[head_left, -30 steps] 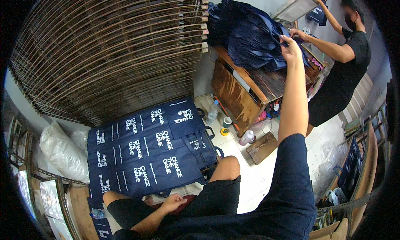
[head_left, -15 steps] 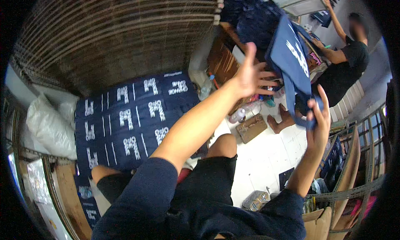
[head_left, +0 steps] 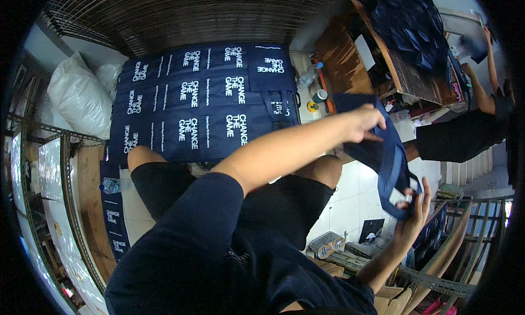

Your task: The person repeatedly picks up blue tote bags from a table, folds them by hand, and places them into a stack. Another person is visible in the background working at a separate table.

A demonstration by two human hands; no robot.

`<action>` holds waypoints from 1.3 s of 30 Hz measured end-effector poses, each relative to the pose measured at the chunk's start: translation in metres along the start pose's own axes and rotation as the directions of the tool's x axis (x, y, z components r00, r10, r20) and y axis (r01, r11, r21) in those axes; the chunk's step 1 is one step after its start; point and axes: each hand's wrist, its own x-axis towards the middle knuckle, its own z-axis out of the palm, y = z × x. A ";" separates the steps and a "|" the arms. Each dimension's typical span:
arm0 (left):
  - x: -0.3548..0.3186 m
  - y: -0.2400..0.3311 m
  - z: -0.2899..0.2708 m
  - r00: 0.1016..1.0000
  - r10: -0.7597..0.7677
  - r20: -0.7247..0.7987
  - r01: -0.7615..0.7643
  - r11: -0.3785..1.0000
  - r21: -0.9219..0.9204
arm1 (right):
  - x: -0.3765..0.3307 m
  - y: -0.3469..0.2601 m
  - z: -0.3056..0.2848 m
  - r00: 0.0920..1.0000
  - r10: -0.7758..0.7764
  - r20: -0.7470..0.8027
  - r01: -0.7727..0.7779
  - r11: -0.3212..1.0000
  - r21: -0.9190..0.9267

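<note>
A navy fabric bag [head_left: 383, 151] hangs between my two hands at the right. Pinched in my left hand [head_left: 365, 124] is the upper part of its body. My right hand [head_left: 414, 208] is closed around its handle [head_left: 391, 189], lower down, with some fingers stretched out. A pale patch shows inside the bag by that hand. To my left, navy bags [head_left: 213, 107] with white lettering lie side by side in rows over a broad surface. One more navy bag [head_left: 268, 69] lies on top at their far right corner.
A co-worker in black [head_left: 465, 129] works at a printing frame at the far right. A wooden cabinet [head_left: 350, 58] bears a dark fabric pile [head_left: 407, 28]. Plastic sacks [head_left: 79, 99] stand at the left. Metal racks [head_left: 60, 189] line both sides. A bottle [head_left: 310, 74] stands near the cabinet.
My left hand, open and apart from the bag before, now grips it. The bag has moved nearer and lower, away from the fabric pile. My view has turned left.
</note>
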 end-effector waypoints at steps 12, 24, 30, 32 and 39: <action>-0.067 0.073 -0.141 0.870 0.450 -0.202 -0.350 0.852 0.390 | 0.115 0.143 0.100 0.957 0.032 0.288 -0.080 0.984 0.159; -0.035 -0.153 -0.376 0.511 0.281 -0.813 0.511 0.661 0.549 | 0.096 0.398 0.168 0.804 0.380 0.459 0.075 0.700 -0.711; -0.031 -0.178 -0.391 0.502 0.238 -0.831 0.604 0.591 0.534 | 0.091 0.428 0.178 0.754 0.497 0.429 -0.009 0.662 -0.750; -0.034 -0.183 -0.396 0.492 0.247 -0.835 0.615 0.579 0.534 | 0.085 0.418 0.186 0.763 0.493 0.418 0.057 0.592 -0.804; -0.037 -0.194 -0.400 0.478 0.290 -0.829 0.647 0.522 0.556 | 0.077 0.428 0.187 0.763 0.520 0.384 0.081 0.513 -0.854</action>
